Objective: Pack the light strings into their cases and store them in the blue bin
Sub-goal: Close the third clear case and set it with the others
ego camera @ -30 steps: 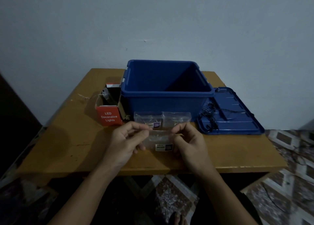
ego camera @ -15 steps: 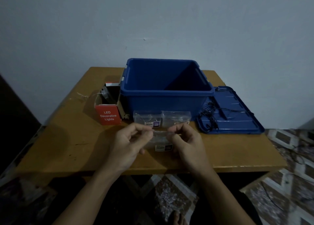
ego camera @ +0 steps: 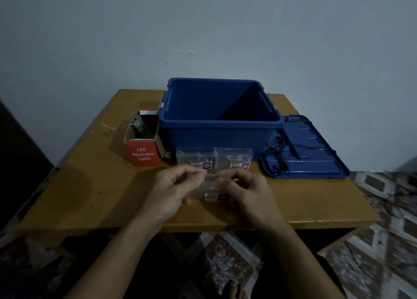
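your left hand (ego camera: 168, 190) and right hand (ego camera: 246, 190) both pinch the top edge of a clear case (ego camera: 211, 189) above the table (ego camera: 90, 185). two more cases (ego camera: 195, 157) sit touching the bin (ego camera: 216, 138), where nothing shows inside. a string (ego camera: 276, 156) lies loose on the lid (ego camera: 316, 161), so most of the job looks left.

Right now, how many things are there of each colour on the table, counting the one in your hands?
Blue: 2, the blue bin and its lid
Red: 1, the LED lights box
Clear: 3, the left case, the right case, and the held case pinched by the left hand and right hand
Black: 1, the light string on the lid
Total: 7
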Tool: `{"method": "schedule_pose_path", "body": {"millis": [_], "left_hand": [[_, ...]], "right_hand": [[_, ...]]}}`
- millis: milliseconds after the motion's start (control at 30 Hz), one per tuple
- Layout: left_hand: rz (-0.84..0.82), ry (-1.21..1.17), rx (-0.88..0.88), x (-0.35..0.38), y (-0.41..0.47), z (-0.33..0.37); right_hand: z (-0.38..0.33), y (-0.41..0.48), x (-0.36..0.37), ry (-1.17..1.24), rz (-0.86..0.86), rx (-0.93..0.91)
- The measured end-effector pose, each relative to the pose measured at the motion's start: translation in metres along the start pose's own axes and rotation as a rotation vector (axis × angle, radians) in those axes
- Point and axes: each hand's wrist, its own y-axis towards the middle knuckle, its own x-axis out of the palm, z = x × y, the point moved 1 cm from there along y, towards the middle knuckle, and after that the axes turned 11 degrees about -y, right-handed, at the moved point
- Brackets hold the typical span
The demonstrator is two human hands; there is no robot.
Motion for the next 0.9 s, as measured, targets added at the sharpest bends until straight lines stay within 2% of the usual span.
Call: {"method": "schedule_pose_path", "body": {"millis": [267,533,733,900], "left_hand": [[-0.018,0.005,0.008,-0.002,-0.002,0.000],[-0.012,-0.029,0.019,-0.004,-0.001,-0.004],[0.016,-0.038,0.036,-0.003,-0.001,-0.007],[0.067,-0.044,0.066,-0.001,0.000,-0.010]], "right_hand": [[-0.001,-0.001,0.000,0.002,0.025,0.007],[-0.001,0.005,0.002,0.124,0.025,0.169],[-0.004,0.010,0.001,0.143,-0.024,0.206],[-0.003,0.008,-0.003,0.180,0.007,0.249]]}}
